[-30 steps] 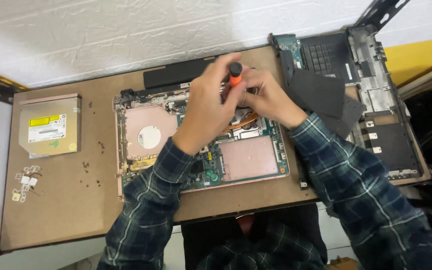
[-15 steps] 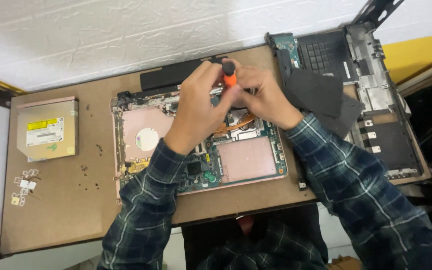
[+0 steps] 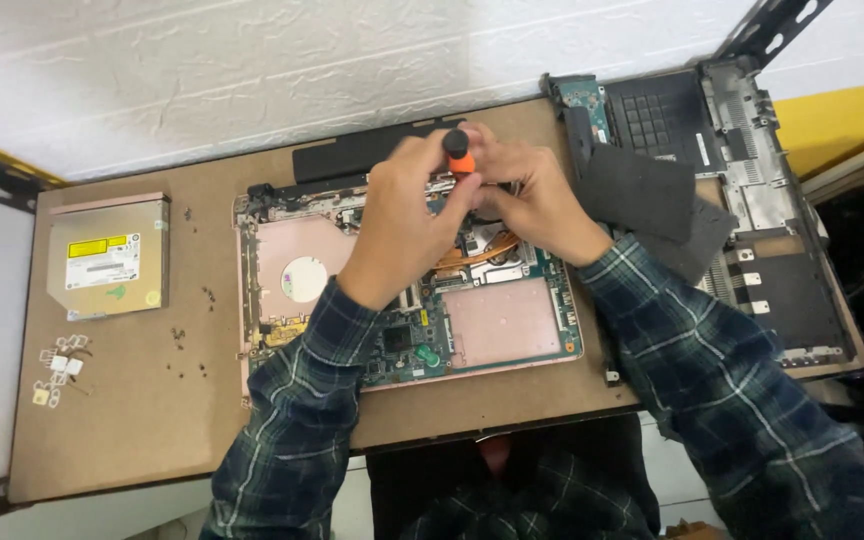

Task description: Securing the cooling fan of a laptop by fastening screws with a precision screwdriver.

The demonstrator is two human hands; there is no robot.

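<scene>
both hands clasping upright screwdriver

Both forearms, in plaid sleeves, converge from below. Left hand and right hand meet knuckle to knuckle, fingers curled inward, backs of hands facing the camera.

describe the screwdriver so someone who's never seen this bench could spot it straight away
Start at the opened pink laptop base in the middle of the brown table. Above its far edge, the left hand and right hand meet around a small screwdriver. Its orange handle with a black cap is the only bright orange thing there.
</scene>
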